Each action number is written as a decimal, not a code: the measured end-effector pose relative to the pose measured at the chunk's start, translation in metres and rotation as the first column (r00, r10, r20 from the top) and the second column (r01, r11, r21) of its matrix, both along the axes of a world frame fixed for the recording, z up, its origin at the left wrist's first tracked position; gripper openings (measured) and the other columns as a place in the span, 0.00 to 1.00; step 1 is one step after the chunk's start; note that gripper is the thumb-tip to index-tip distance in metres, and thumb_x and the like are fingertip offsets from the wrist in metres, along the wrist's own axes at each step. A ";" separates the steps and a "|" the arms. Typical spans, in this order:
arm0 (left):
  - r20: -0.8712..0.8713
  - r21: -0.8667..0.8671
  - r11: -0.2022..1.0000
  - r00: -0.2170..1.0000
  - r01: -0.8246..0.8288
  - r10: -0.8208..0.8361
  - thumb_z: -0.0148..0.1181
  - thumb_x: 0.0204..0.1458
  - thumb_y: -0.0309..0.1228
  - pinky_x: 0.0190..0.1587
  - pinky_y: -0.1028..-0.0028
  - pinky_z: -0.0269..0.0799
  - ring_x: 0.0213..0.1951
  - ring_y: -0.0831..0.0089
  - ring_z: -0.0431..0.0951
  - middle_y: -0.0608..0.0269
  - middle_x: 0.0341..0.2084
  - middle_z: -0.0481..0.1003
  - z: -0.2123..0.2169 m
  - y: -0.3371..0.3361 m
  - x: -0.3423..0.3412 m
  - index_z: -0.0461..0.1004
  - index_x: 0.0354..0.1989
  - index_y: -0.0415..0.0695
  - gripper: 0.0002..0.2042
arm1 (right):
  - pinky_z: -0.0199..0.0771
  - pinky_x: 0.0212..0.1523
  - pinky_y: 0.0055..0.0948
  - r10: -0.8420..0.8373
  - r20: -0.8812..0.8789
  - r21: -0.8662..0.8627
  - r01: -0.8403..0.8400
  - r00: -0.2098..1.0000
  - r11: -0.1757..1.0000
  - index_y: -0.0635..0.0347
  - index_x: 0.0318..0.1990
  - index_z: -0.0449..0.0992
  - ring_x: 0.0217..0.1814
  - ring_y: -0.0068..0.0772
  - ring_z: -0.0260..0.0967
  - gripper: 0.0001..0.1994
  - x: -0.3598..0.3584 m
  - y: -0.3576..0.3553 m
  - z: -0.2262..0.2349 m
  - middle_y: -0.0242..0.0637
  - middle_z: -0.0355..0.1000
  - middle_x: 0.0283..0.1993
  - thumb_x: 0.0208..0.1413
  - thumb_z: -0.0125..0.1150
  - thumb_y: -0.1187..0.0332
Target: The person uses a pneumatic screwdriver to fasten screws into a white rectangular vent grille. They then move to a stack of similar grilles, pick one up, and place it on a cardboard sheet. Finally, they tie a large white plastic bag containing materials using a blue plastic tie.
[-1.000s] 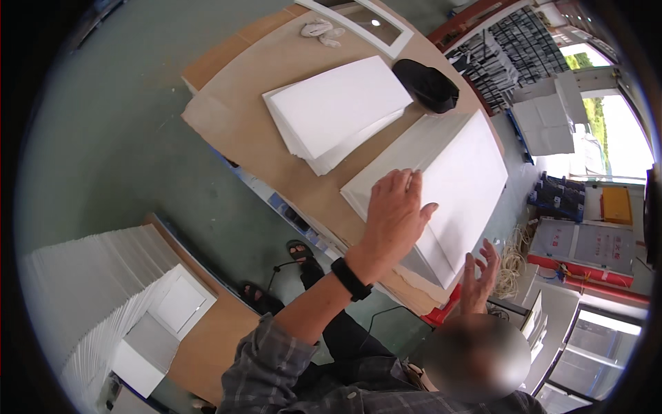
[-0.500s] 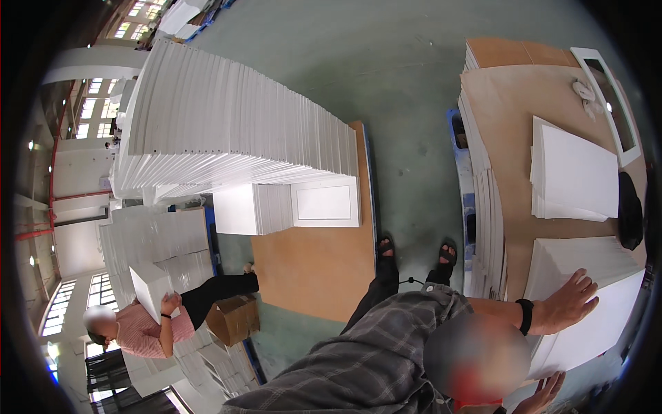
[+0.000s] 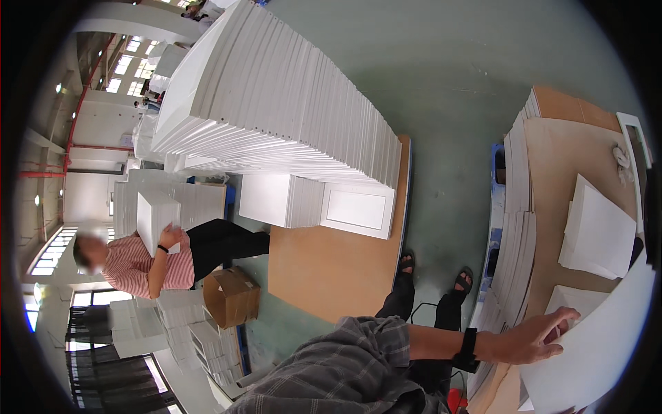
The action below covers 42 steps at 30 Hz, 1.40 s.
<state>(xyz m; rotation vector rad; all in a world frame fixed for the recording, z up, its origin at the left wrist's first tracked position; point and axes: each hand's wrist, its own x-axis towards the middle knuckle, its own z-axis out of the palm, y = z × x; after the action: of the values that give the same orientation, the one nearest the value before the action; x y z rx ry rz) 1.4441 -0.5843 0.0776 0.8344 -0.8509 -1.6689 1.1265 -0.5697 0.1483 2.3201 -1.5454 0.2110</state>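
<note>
Left hand (image 3: 529, 342) at lower right of frame, right on upper-left edge of large white panel (image 3: 603, 345): fingers half curled, thumb by panel face; firm grip or light touch, cannot tell. Right hand out of view, state unknown; left only one seen near. Panel lies right and below left hand, long visible edge slanting lower left to upper right. White board (image 3: 580, 298) peeking out just above, on brown-topped table (image 3: 552, 162).

The panel (image 3: 600, 338) is plain white, the shirt (image 3: 310, 372) grey plaid, the wristband (image 3: 467, 350) black. The board (image 3: 548, 193) is brown, the pallet (image 3: 494, 214) blue, the floor (image 3: 441, 96) grey-green. A striped top (image 3: 131, 265), small in view, seems red and white; the carton (image 3: 231, 297) is brown.
</note>
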 end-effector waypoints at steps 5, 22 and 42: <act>0.049 0.193 0.897 0.917 -0.398 0.397 0.56 0.67 0.32 0.63 0.70 0.64 0.59 0.72 0.69 0.55 0.57 0.70 -0.067 0.077 0.068 0.55 0.72 0.40 0.28 | 0.72 0.59 0.38 -0.597 0.580 0.700 0.036 0.554 0.713 0.71 0.71 0.62 0.63 0.45 0.68 0.27 0.038 -0.022 -0.069 0.58 0.67 0.67 0.67 0.58 0.69; 0.203 0.755 -0.208 -0.080 -0.621 0.976 0.57 0.67 0.34 0.52 0.66 0.78 0.47 0.66 0.78 0.56 0.44 0.74 -0.382 0.382 0.212 0.65 0.50 0.37 0.13 | 0.84 0.42 0.28 -0.563 0.288 0.866 -0.461 0.775 -0.191 0.65 0.63 0.67 0.42 0.32 0.80 0.22 0.353 0.086 -0.295 0.43 0.75 0.51 0.67 0.61 0.67; 0.633 0.587 -0.562 -0.103 -0.583 0.768 0.61 0.64 0.37 0.43 0.62 0.77 0.44 0.62 0.77 0.51 0.49 0.72 -0.685 0.420 0.381 0.60 0.57 0.36 0.23 | 0.82 0.40 0.28 -0.554 0.098 0.964 -0.216 0.827 -0.153 0.67 0.63 0.67 0.39 0.30 0.78 0.20 0.324 0.071 -0.462 0.41 0.76 0.46 0.67 0.58 0.67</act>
<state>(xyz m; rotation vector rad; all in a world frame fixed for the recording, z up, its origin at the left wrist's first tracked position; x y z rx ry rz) 1.8247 -0.1648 -0.6077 1.4025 1.1113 -0.3294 1.4508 -0.4990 -0.3141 3.0552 -3.1733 -1.0265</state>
